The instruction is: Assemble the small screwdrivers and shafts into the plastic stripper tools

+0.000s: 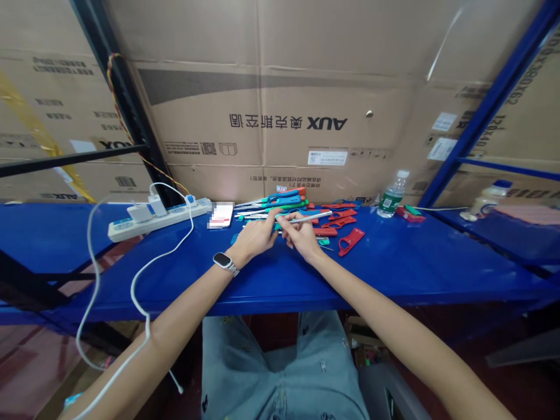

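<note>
clearly, right hand (303,237) fingers clamp a silver rod (314,216) — whether left hand (256,235) fingers grip, i can't tell.

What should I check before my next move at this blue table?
1. Metal rod gripped: ok, the right hand holds it.
2. Left hand grip: cannot tell, its fingertips are partly hidden.
3. White cable clear of the left forearm: not ok, it crosses in front of it in this view.
4. Water bottle upright and capped: ok.
5. Room beyond the hands: not ok, a pile of colored handles lies close.
6. Phone lying flat: ok, near the power strip.
</note>
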The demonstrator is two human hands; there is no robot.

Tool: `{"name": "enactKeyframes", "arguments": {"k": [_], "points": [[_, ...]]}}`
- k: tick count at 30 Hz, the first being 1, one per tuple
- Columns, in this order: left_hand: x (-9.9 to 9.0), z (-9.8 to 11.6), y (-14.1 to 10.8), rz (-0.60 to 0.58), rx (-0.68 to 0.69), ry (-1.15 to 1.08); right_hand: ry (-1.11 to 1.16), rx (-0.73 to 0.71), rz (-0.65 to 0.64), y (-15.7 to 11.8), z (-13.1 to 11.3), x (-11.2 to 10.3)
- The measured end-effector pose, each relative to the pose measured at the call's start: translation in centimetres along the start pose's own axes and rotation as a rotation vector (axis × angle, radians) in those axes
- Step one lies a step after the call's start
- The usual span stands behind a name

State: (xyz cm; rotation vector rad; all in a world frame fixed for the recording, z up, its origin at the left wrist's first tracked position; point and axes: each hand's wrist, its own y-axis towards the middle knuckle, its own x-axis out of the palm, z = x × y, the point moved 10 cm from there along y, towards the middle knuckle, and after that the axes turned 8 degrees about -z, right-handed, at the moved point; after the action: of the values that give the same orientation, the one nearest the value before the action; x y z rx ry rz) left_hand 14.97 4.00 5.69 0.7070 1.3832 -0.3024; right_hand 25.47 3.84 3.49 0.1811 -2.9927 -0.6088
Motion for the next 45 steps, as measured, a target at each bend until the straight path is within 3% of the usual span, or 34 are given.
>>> {"name": "enactKeyframes", "arguments": {"k": [8,16,24,28,31,33,37,39,42,45], "points": [[-0.2,-0.3,-0.4,-0.033,-0.011,-0.016,0.036,-0.039,-0.02,0.0,-0.4,0.1],[0.2,-0.2,-0.3,-0.056,0.035,-0.09,-0.078,-0.073,-0.221,0.4,-1.2,0.8],[-1.1,0.4,-0.5,0.09,0.15,-0.256,-0.09,-0.031,-0.136,0.3,-1.1,1.2],[-3.0,0.2,-1.6,0.197,0.304,-0.274,-0.006,-0.039,0.01,0.3,-1.9,-1.2],[-2.9,-0.7,-1.7,0.172,0.277,-0.213,0.102,-0.042,0.074,0.2,-2.1,-2.7],[-2.2,-0.7,-1.4,0.118,0.243,-0.186,0.115,-0.054,0.054,0.1,-2.1,-2.4],[-1.3,0.6,-1.2,0.094,0.218,-0.245,-0.155,-0.128,-0.088,-0.4,-2.3,0.4],[-1.5,1.5,-1.3,0.124,0.247,-0.276,-0.311,-0.182,-0.095,-0.9,-2.4,1.2],[-2.5,2.6,-2.1,0.177,0.337,-0.237,-0.382,-0.208,-0.061,-1.2,-2.2,1.1],[-4.4,1.8,-3.3,0.319,0.426,-0.244,-0.34,-0.157,-0.07,-1.1,-2.0,0.1]]}}
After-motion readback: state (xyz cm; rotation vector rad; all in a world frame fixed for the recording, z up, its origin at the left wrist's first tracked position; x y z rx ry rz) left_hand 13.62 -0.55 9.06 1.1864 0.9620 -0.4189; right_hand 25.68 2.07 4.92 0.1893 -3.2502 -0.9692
